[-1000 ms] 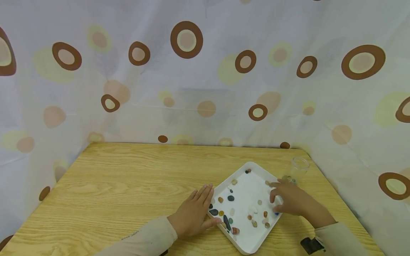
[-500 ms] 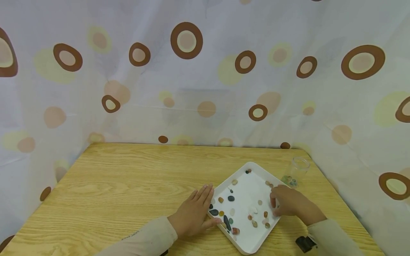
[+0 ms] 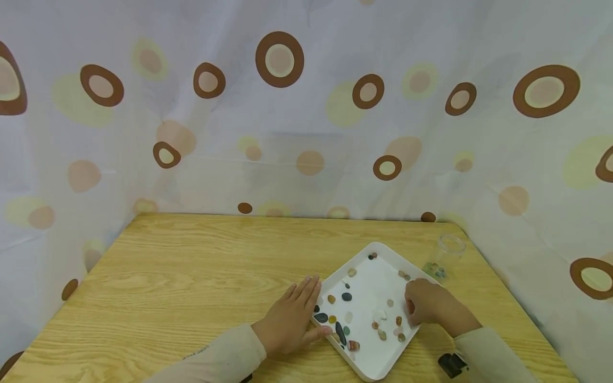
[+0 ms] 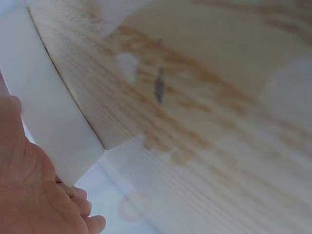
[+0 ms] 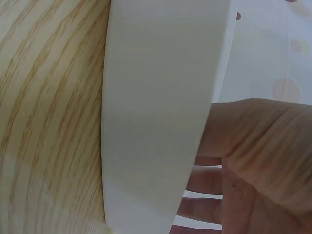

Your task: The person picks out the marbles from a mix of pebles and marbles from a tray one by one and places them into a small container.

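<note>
A white tray [image 3: 371, 367] stands turned cornerwise on the wooden table, with several small polished stones spread over it. Among them are a long dark stone [image 3: 340, 334], a red banded one [image 3: 353, 346] and a yellow one [image 3: 332, 319]. My left hand [image 3: 289, 319] lies with straight fingers at the tray's left corner, thumb on the rim; the left wrist view has this hand [image 4: 34, 190] against the outer wall. Over the right rim, my right hand [image 3: 433, 303] reaches into the tray with curled fingers. Its fingertips are hidden behind the wall in the right wrist view, so I cannot tell whether they pinch a stone.
A clear cup [image 3: 450, 252] with several greenish stones at its bottom stands just beyond the tray's right side, close to the right hand. Wooden tabletop [image 3: 206, 266] extends to the left. A patterned cloth [image 3: 306, 106] hangs behind and along both sides.
My right hand has lowered into the tray's right corner, its spread fingers drawing together where a blue stone showed earlier. The left hand has stayed at the tray's left corner.
</note>
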`<state>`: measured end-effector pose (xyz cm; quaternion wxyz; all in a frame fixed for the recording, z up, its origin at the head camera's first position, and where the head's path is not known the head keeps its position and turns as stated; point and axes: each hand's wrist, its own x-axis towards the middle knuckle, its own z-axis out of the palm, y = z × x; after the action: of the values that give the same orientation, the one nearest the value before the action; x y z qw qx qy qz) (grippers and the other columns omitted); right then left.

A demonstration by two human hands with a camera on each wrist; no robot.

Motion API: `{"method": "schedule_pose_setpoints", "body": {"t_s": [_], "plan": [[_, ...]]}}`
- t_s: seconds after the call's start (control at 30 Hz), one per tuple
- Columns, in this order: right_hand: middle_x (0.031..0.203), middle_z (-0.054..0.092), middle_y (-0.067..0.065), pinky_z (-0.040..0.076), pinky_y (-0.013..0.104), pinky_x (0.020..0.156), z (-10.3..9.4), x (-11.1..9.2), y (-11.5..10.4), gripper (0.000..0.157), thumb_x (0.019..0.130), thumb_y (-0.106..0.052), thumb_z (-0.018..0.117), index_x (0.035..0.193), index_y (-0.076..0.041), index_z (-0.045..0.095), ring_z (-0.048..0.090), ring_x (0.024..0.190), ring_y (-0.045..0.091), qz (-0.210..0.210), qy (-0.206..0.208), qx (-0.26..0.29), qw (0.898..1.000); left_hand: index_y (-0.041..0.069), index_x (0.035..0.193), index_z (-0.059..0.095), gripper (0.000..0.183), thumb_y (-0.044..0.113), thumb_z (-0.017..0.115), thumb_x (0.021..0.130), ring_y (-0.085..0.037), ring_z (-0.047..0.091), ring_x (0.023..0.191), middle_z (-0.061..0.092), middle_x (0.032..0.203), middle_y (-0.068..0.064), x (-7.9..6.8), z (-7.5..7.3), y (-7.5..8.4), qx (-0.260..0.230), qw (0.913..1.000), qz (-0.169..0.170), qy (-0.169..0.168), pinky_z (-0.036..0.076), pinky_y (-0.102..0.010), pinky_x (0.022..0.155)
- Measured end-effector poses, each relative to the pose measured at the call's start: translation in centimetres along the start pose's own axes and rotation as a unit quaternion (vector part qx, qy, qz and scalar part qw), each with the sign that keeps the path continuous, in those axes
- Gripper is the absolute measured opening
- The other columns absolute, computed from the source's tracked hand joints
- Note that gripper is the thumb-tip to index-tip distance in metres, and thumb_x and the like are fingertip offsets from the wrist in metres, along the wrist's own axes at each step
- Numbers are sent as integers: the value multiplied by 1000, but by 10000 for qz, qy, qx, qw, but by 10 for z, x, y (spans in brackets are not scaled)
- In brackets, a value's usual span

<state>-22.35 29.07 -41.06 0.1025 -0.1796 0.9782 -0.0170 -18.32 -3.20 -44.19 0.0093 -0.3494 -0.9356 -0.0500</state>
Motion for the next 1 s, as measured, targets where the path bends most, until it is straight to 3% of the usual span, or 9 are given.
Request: {"method": "schedule_pose_setpoints", "body": {"t_s": [0.27,0.4,0.53,0.63,0.73,0.83,1.0], "plan": [[65,45,0,38,33,56,-1,-4,-2,27,61,-7,79,54,-13,53,40,67,19,61,131,-166,9998,-2,151,22,91,69,17,94,-30,19,145,17,158,-18,1,7,-2,66,9995,117,269,25,-47,114],[66,42,-1,38,31,55,-1,-5,-2,27,61,-6,77,56,-14,51,38,66,17,-169,325,-291,9989,-2,150,22,91,69,18,94,-30,19,145,18,158,-18,1,7,-2,18,9996,102,247,25,-47,114],[74,50,-2,43,32,59,-1,-4,0,29,68,-10,78,60,-17,51,47,71,18,-666,747,-540,9935,-2,151,22,91,69,20,94,-30,18,146,17,158,-18,0,4,-2,-44,9999,64,140,24,-47,115],[92,62,4,51,39,74,-6,-3,0,29,73,-15,80,63,-19,54,59,89,27,-986,1053,-514,9882,-2,151,20,90,68,22,95,-29,16,146,16,158,-17,0,2,-1,-47,10000,37,75,23,-46,115],[112,64,15,49,48,87,-14,-4,-1,26,75,-19,81,66,-21,57,58,107,38,-1125,1247,-302,9853,-2,151,19,89,67,23,95,-29,15,146,15,159,-17,0,2,-1,-34,10000,5,13,23,-46,115],[117,63,18,50,48,85,-22,-6,1,22,77,-20,80,70,-22,60,57,109,40,-1179,1604,-207,9798,-1,151,20,89,68,22,95,-28,16,146,15,159,-16,-1,0,1,-20,10000,-28,-25,23,-45,115],[118,62,21,52,49,81,-36,-6,14,16,78,-18,79,77,-18,63,57,109,41,-1118,2502,-106,9617,-2,152,18,88,67,22,95,-29,16,146,14,159,-17,-1,-1,2,-98,10000,4,-19,23,-46,115]]}}
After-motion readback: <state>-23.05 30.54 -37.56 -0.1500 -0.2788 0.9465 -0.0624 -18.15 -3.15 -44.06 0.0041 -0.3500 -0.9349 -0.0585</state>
